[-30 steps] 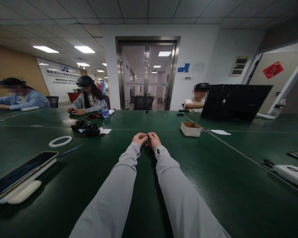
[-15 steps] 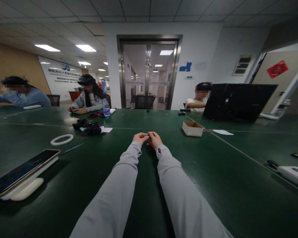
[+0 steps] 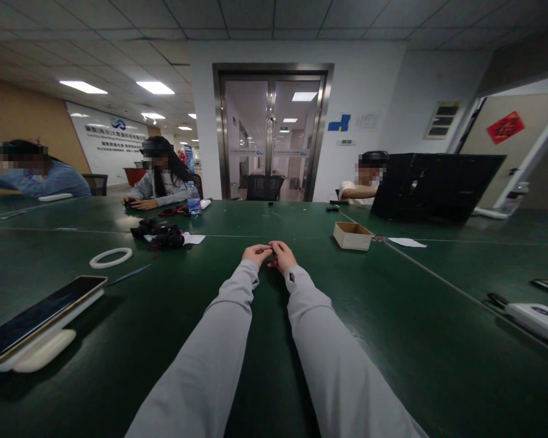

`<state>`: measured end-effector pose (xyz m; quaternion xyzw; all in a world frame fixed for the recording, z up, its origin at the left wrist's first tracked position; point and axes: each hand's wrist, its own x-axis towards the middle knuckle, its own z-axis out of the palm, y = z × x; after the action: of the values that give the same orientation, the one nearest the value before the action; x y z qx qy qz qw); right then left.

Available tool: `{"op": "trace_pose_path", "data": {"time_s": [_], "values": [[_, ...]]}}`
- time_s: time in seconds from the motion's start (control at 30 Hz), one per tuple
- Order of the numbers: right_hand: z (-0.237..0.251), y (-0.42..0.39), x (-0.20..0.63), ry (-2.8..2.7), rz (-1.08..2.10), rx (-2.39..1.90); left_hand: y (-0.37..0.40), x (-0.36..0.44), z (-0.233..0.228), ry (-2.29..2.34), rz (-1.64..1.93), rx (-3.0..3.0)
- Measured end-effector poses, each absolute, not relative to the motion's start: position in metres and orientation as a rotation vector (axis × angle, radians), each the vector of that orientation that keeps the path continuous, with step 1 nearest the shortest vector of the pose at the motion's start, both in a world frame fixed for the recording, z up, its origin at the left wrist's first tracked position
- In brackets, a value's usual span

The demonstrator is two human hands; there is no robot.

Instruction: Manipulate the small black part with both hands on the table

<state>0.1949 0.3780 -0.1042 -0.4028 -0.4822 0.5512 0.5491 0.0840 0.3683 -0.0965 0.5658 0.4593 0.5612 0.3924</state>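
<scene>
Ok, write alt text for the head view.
Two grey-sleeved arms reach out over a dark green table, left hand and right hand pinching a small dark item between the fingertips. A cardboard box sits to the right, a phone and white ring to the left; three people sit across.

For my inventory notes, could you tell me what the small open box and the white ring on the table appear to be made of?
The small open box looks like plain brown cardboard, matte, with thin raw-edged walls. The white ring lying flat on the green table seems to be smooth plastic or rubber, possibly a tape roll; at this distance I cannot tell which.
</scene>
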Motion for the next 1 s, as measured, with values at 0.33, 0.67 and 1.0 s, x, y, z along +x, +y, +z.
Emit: {"op": "trace_pose_path", "data": {"time_s": [0.33,0.67,1.0], "values": [[-0.098,0.373,0.193,-1.107,1.340,-0.957,0.371,0.085,-0.098,1.237,1.493,1.311],[-0.091,0.366,0.195,-1.081,1.468,-0.902,0.370,0.084,-0.096,1.210,1.520,1.248],[-0.088,0.358,0.200,-1.027,1.453,-0.834,0.372,0.083,-0.097,1.247,1.508,1.215]]}}
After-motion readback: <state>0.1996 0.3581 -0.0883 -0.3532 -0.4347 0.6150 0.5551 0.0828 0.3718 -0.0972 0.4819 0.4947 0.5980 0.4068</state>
